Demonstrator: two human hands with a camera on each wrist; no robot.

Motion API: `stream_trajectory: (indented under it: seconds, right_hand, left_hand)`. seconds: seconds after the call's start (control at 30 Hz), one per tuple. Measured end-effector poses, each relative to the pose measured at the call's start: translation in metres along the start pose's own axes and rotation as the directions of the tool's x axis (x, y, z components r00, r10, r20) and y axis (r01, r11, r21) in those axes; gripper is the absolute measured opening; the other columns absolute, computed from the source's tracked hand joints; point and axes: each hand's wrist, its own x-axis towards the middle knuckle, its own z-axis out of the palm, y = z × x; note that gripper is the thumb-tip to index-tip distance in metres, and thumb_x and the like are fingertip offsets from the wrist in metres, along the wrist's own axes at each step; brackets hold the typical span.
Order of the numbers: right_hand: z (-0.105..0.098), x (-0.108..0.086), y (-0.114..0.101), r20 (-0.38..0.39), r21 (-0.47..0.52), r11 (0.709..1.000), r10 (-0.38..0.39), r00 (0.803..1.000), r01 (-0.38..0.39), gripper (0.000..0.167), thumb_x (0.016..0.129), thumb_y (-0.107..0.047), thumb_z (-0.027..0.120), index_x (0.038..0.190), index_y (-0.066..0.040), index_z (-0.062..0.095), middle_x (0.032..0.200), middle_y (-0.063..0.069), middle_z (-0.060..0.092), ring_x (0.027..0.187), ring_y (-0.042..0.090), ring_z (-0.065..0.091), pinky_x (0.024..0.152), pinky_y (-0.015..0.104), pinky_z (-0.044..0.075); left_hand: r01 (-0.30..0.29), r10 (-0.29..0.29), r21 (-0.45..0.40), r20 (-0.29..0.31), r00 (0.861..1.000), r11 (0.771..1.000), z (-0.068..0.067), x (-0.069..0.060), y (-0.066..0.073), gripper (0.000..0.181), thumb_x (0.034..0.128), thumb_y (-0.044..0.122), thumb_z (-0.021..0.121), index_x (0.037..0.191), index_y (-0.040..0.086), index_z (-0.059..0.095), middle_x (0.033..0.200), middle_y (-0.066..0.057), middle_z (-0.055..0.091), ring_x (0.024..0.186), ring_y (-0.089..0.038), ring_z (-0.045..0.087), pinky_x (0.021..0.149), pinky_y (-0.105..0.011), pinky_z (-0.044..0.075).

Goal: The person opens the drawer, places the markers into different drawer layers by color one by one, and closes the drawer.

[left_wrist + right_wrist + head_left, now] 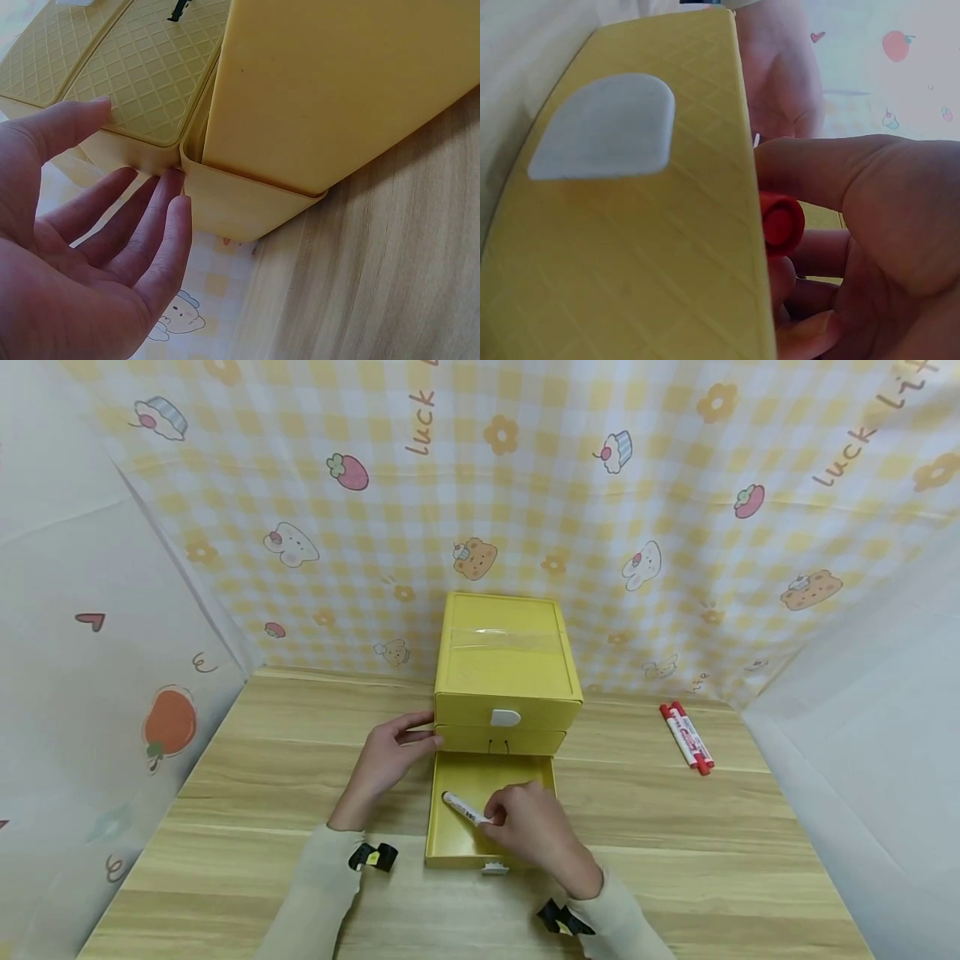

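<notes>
A yellow drawer box [510,664] stands at the back, its bottom drawer [442,839] pulled out. The left hand [386,760] rests at the box's left front edge; in the left wrist view that hand [97,232] has its thumb by a drawer front [150,82] and its fingers, nearly straight, at the side. Over the drawer, the right hand [536,827] pinches a white marker [462,807] that lies slantwise, its dark far end pointing left. The right wrist view shows the marker's red end [782,225] between thumb and fingers of the right hand [885,225], behind the drawer front [630,247].
Red-and-white markers [690,739] lie side by side on the wooden table [675,860], right of the box. Behind the box hangs a yellow checked cloth [510,510]. Pale cloth walls [97,693] stand at both sides. The lower drawer's white handle [607,131] faces the front.
</notes>
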Motion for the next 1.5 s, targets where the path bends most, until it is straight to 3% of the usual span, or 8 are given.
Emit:
stream_trajectory:
  seconds: [0.43,0.73,0.93,1.1,1.33,1.5]
  right_hand:
    - [0.001,0.000,-0.002,0.000,0.024,1.000,0.000,1.000,0.000,0.012,0.089,-0.015,0.091,0.086,-0.009,0.081,0.072,-0.008,0.070,0.059,0.001,0.054,0.054,0.024,0.047]
    - [-0.026,-0.003,0.014,-0.105,0.088,0.996,0.015,0.994,-0.006,0.008,0.093,-0.013,0.086,0.086,-0.012,0.082,0.074,-0.012,0.070,0.048,-0.002,0.039,0.048,0.023,0.038]
    - [-0.048,-0.006,0.031,-0.152,0.124,0.989,0.097,0.984,-0.078,0.007,0.095,-0.013,0.085,0.088,-0.012,0.083,0.077,-0.011,0.070,0.056,0.001,0.048,0.054,0.024,0.044]
    - [-0.065,-0.008,0.047,-0.201,0.141,0.980,0.169,0.965,-0.142,0.005,0.096,-0.013,0.084,0.096,-0.007,0.083,0.079,-0.007,0.072,0.061,0.007,0.057,0.055,0.026,0.047]
    - [-0.079,-0.012,0.075,-0.269,0.136,0.969,0.237,0.933,-0.207,0.015,0.097,-0.017,0.084,0.107,-0.005,0.081,0.083,-0.005,0.072,0.071,0.013,0.064,0.064,0.031,0.050]
    - [-0.088,-0.017,0.099,-0.295,0.166,0.944,0.324,0.899,-0.285,0.023,0.099,-0.020,0.081,0.113,-0.002,0.081,0.090,0.001,0.074,0.081,0.020,0.067,0.069,0.033,0.052]
  left_hand:
    - [0.001,-0.001,0.006,0.002,1.000,1.000,0.000,0.000,0.000,0.055,0.1000,0.021,0.084,0.150,0.005,0.067,0.141,-0.017,0.072,0.128,-0.033,0.072,0.104,-0.051,0.058]
    - [-0.006,0.006,0.010,0.007,1.000,1.000,-0.001,0.000,-0.001,0.056,0.1001,0.020,0.084,0.151,0.004,0.066,0.143,-0.018,0.071,0.128,-0.033,0.072,0.103,-0.050,0.059]
    - [-0.007,0.007,0.012,0.006,1.000,1.000,-0.001,0.000,-0.001,0.055,0.1001,0.019,0.084,0.150,0.004,0.067,0.144,-0.017,0.071,0.127,-0.033,0.072,0.104,-0.050,0.059]
    - [-0.002,0.002,0.004,0.007,1.000,1.000,-0.001,0.001,-0.001,0.055,0.0999,0.018,0.084,0.150,0.004,0.067,0.143,-0.018,0.071,0.128,-0.033,0.072,0.104,-0.051,0.058]
    - [-0.006,0.006,0.003,0.007,1.000,1.000,-0.001,0.001,-0.002,0.054,0.1003,0.018,0.084,0.149,0.003,0.067,0.144,-0.018,0.070,0.128,-0.034,0.071,0.104,-0.051,0.059]
    - [-0.015,0.015,0.008,0.011,1.000,1.000,-0.001,0.000,-0.001,0.055,0.1002,0.017,0.084,0.150,0.003,0.066,0.145,-0.018,0.070,0.128,-0.034,0.071,0.105,-0.051,0.058]
